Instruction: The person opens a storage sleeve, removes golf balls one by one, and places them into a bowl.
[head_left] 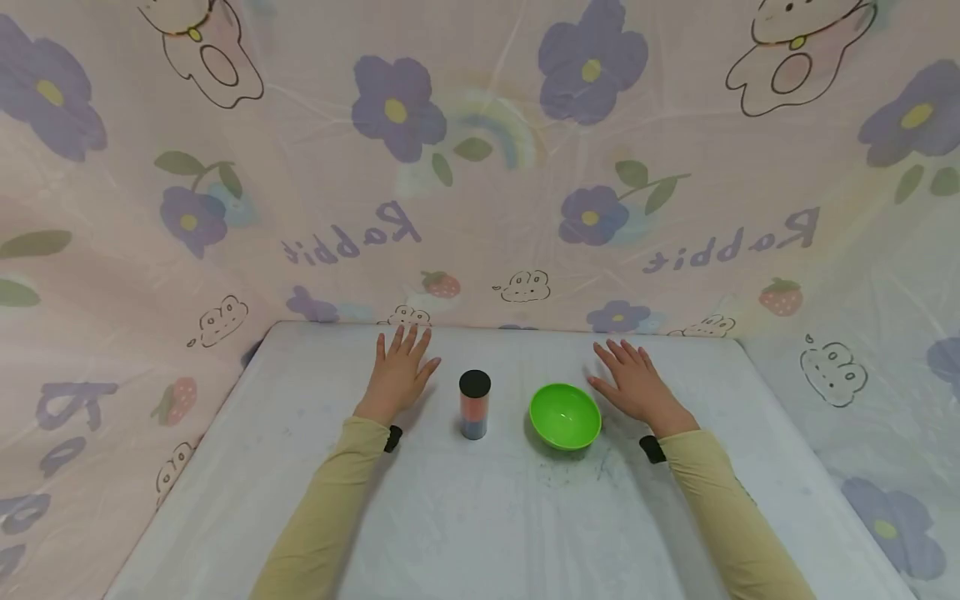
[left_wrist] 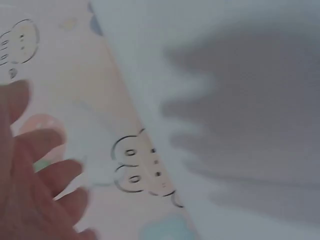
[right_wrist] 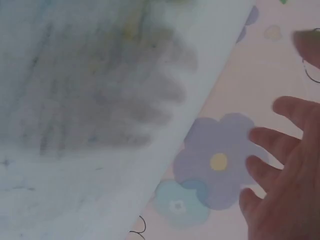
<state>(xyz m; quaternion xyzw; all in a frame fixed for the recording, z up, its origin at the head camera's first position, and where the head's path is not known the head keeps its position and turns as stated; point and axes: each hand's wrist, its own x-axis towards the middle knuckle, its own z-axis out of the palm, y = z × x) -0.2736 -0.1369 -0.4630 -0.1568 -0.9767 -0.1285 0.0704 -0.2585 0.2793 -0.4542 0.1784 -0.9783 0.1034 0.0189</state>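
Note:
My left hand (head_left: 397, 379) is held over the back left of the white table with its fingers spread and holding nothing. To its right stands an upright cylindrical container (head_left: 474, 407) with a black lid, reddish above and grey-blue below; what it contains is not clear. A bright green bowl (head_left: 566, 417) sits right of the container, its inside bare. Just beyond the bowl's right side is my right hand (head_left: 637, 387), fingers extended and apart from the bowl. In the wrist views, the left hand (left_wrist: 40, 180) and right hand (right_wrist: 285, 170) cast shadows on the tabletop.
The white table (head_left: 465, 533) has a back edge against a hanging curtain (head_left: 480, 192) printed with flowers and rabbits. More of that cloth hangs at both sides. Dark smudges (head_left: 570, 475) mark the surface in front of the bowl.

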